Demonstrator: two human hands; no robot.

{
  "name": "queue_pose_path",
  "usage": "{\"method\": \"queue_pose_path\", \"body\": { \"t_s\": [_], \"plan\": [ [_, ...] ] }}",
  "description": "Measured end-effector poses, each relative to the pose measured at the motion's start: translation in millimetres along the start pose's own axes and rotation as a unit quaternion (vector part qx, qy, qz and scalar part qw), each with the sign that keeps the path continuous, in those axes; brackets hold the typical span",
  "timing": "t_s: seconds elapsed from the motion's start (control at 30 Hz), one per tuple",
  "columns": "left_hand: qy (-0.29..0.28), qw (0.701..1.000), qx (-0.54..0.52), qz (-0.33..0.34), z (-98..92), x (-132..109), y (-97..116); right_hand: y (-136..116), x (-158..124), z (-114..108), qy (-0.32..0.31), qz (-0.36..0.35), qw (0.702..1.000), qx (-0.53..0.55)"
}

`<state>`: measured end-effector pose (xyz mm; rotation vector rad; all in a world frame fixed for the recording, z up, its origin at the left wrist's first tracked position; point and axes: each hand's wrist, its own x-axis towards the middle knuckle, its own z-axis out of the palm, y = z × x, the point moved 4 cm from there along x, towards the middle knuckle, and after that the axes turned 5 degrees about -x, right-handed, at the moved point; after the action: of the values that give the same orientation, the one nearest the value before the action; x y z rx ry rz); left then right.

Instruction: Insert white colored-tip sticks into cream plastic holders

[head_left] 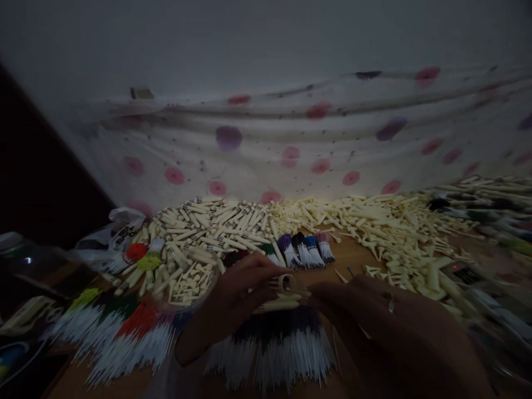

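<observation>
My left hand, its fingers closed, grips a cream plastic pen barrel whose round end faces me and shows dark stripes. My right hand, with a ring on one finger, comes in from the right. Its bent fingertips meet close to the barrel's end; what they pinch is too dim to make out. Just under the barrel lies another cream piece. Below both hands spreads a fan of white pen refills with dark ends.
Behind are heaps of striped barrels and cream cone-tipped parts. A clear tub holds small cream pieces. Refills with coloured ends fan out at left; smaller bundles stand behind. A device with a red light sits right.
</observation>
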<state>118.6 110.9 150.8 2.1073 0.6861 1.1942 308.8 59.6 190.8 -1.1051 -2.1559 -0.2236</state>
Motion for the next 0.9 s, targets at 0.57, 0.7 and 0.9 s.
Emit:
{"method": "queue_pose_path", "body": {
  "t_s": [0.57,0.7,0.9],
  "plan": [
    [0.073,0.977,-0.156,-0.126,2.5,-8.2,-5.0,-10.3,1.5,-1.1,0.035,0.025,0.999,-0.034],
    [0.085,0.98,-0.146,-0.105,3.7,-8.6,-1.3,-11.4,0.4,-1.4,0.034,0.018,0.999,-0.031],
    [0.092,0.977,-0.155,-0.11,4.4,-7.3,-1.4,-8.1,-3.4,-5.5,0.04,0.016,0.999,-0.022]
  ]
}}
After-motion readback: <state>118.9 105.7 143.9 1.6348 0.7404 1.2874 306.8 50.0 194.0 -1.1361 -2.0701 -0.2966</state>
